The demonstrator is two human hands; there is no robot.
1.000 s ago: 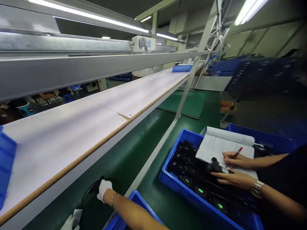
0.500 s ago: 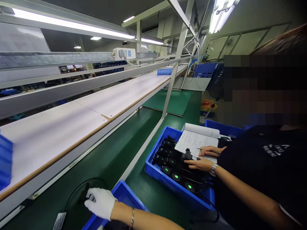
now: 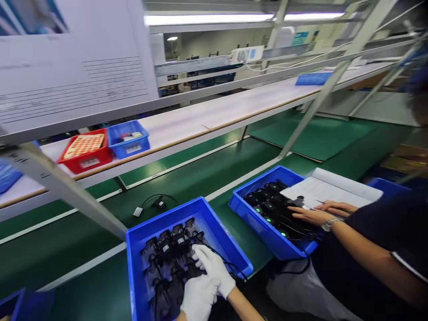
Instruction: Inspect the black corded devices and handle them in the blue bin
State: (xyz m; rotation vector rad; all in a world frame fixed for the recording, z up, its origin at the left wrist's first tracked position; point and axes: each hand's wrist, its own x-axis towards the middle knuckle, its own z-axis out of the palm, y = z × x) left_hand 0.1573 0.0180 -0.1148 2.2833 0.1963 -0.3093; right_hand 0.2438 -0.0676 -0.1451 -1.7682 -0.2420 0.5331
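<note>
Together, touching, above a rectangular blue plastic tray [image 3: 220, 227]: a white-gloved left hand [image 3: 199, 298] and a white-gloved right hand [image 3: 214, 269], left fingers against the heel of the right glove. Impossible to tell of anything clamped in either. Right fingertips just beside, possibly on, the dark plastic parts [image 3: 179, 240]; contact unclear. Those parts in rows inside the tray, from nine to nearly twelve o'clock of the hands, partly hidden beneath the gloves. At three o'clock, close by the right glove, a thin black cable [image 3: 234, 266].

Outside the tray, at eleven o'clock, well apart from both hands: a small black corded device [image 3: 160, 204] with a pale rectangular label [image 3: 137, 211], on the dark green tabletop [image 3: 103, 285]. At two o'clock, a second blue plastic tray [image 3: 252, 223] of black parts with green discs; over it, a co-worker's bare hand [image 3: 310, 215] beside an open white paper notebook [image 3: 321, 189]. Farther, between ten and eleven o'clock, on a white shelf [image 3: 200, 120], a red plastic box [image 3: 76, 166] beside a small blue plastic box [image 3: 123, 151].
</note>
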